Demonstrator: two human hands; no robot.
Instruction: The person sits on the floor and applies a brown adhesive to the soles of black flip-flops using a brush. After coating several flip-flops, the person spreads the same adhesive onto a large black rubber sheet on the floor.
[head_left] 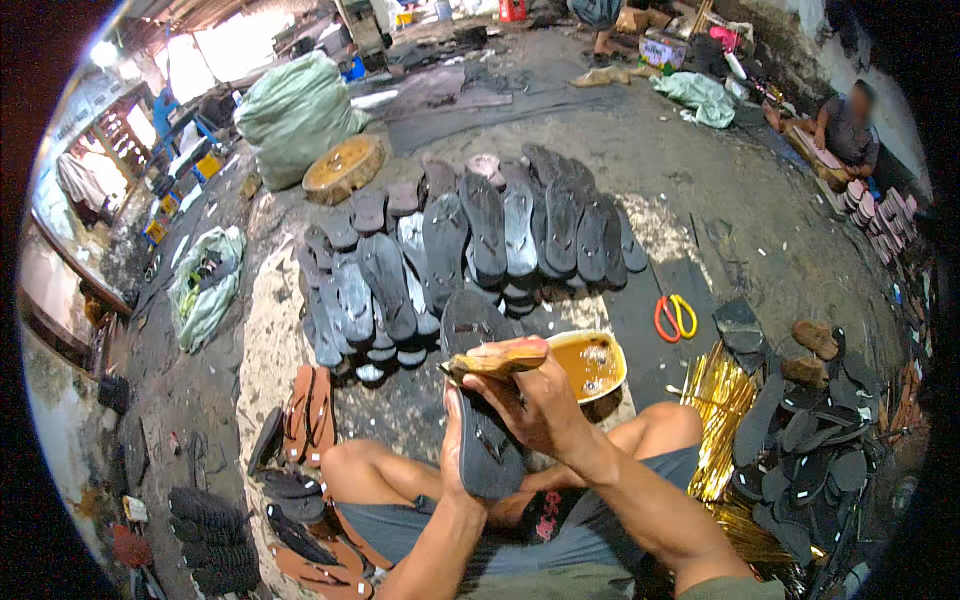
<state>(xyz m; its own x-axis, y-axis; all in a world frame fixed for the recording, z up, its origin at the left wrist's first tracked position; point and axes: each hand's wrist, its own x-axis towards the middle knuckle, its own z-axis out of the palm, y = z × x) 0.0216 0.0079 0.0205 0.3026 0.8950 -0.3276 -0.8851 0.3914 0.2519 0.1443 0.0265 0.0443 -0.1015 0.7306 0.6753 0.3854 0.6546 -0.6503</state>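
My left hand (458, 445) is closed around the side of a dark grey sandal sole (492, 462), held tilted above my lap. Slots show in the sole's surface. In my right hand (540, 398) is a short brush (505, 358) with a yellowish, glue-stained handle. Its dark tip points left and lies over the sole's upper half, apparently touching it. Just right of the right hand stands a pale basin (622, 362) of amber liquid with froth on top. Beyond my hands, rows of dark soles (445, 240) overlap on the ground, several with a whitish, shiny surface.
Red-and-yellow-handled scissors (676, 318) lie right of the basin. Golden strips (722, 400) and a heap of black straps and soles (810, 460) are at my right. Brown sandals (308, 415) lie left. A round wooden block (343, 168) and a big green sack (298, 105) stand farther off. Another person (850, 130) sits far right.
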